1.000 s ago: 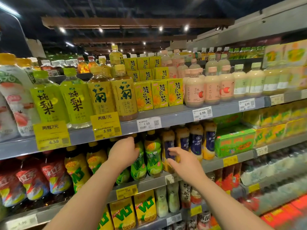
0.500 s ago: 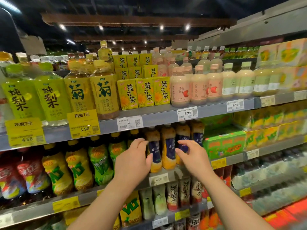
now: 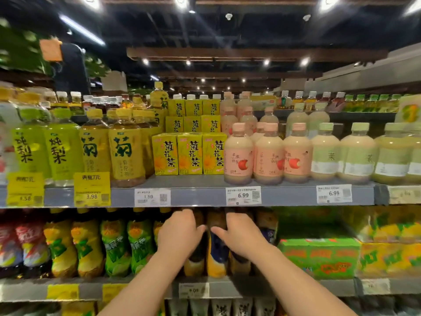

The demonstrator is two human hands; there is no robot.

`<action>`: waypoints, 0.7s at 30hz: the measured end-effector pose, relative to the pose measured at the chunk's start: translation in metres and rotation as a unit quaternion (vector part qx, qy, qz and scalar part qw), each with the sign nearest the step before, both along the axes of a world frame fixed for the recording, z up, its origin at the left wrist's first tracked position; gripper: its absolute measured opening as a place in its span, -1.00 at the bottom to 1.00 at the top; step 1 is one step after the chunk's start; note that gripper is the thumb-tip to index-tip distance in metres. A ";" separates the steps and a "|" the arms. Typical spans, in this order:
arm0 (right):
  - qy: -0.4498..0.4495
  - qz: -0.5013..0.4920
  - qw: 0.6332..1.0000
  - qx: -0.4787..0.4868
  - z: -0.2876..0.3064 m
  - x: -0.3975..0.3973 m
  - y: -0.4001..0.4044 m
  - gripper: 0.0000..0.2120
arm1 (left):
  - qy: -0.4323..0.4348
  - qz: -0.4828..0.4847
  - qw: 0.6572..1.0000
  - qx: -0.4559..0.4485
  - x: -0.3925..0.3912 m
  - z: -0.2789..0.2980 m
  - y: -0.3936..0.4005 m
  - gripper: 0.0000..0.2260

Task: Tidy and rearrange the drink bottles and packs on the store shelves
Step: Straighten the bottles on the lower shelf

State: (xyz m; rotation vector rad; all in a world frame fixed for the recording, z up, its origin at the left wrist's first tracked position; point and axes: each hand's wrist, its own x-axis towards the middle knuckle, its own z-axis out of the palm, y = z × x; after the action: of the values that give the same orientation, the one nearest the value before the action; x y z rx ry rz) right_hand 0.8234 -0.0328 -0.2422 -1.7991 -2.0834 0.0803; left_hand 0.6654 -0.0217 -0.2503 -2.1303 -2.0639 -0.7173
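Head view: two hands point(image 3: 180, 233), three yellow cartons point(image 3: 190, 153).

Dark ceiling point(image 3: 227, 30) — spotlights point(image 3: 304, 62), wooden beam point(image 3: 250, 53); grey shelf edge point(image 3: 200, 197).

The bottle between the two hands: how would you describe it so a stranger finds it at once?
Look at the second shelf, under the 6.99 price tag. There the left hand and right hand flank one bottle. Its dark blue label over orange liquid differs from the green-labelled bottles further left.
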 end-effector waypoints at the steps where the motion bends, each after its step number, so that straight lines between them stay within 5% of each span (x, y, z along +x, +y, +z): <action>1: 0.003 0.008 1.000 -0.002 -0.002 -0.001 0.002 -0.58 | -0.008 0.004 1.000 -0.001 0.001 0.001 0.003 -0.66; 7: -0.006 -0.004 0.999 0.053 -0.003 -0.001 0.005 -0.57 | 0.051 0.005 0.999 -0.009 -0.002 0.006 0.007 -0.78; 18: 0.007 0.001 0.999 0.052 -0.006 0.007 -0.004 -0.57 | 0.012 -0.066 0.997 -0.045 -0.021 0.011 0.013 -0.67; 21: 0.074 0.008 0.995 0.068 -0.012 0.022 -0.016 -0.56 | 0.062 -0.052 0.996 -0.032 -0.021 0.007 0.005 -0.65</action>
State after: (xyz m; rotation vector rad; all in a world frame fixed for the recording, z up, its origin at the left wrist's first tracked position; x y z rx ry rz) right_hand 0.8451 -0.0490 -0.2543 -1.6456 -1.9509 0.0718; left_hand 0.6441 -0.0164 -0.2431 -2.2691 -1.9500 -0.5220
